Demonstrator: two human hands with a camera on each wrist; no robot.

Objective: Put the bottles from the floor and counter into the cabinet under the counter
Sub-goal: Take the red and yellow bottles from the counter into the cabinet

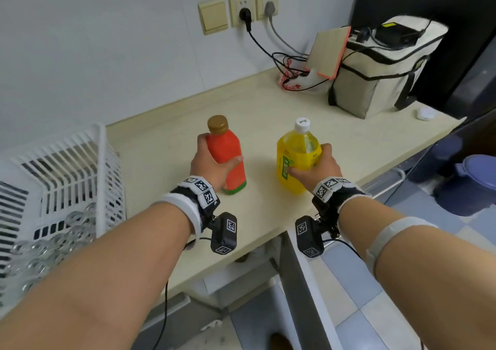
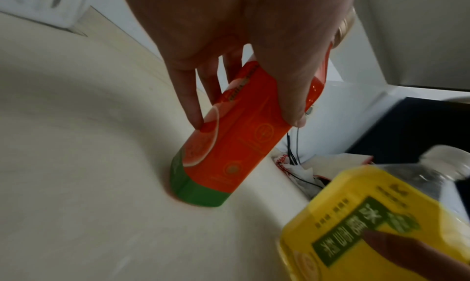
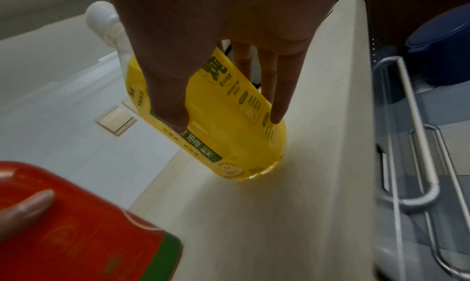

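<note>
Two bottles stand upright on the cream counter (image 1: 166, 145). My left hand (image 1: 212, 162) grips the red bottle (image 1: 228, 148) with a gold cap and a green base, thumb in front and fingers behind; the left wrist view shows the red bottle (image 2: 239, 136) resting on the counter. My right hand (image 1: 316, 166) grips the yellow bottle (image 1: 295, 156) with a white cap around its label; in the right wrist view the yellow bottle (image 3: 226, 124) touches the counter near its front edge. An open cabinet door (image 1: 303, 290) stands below the counter edge.
A white slatted basket (image 1: 72, 172) holding clear glassware sits at the left. A beige cooler bag (image 1: 375, 68), a leaning board and tangled cables fill the back right. A blue bucket (image 1: 472, 178) stands on the tiled floor at right, beside a metal rack (image 3: 417, 144).
</note>
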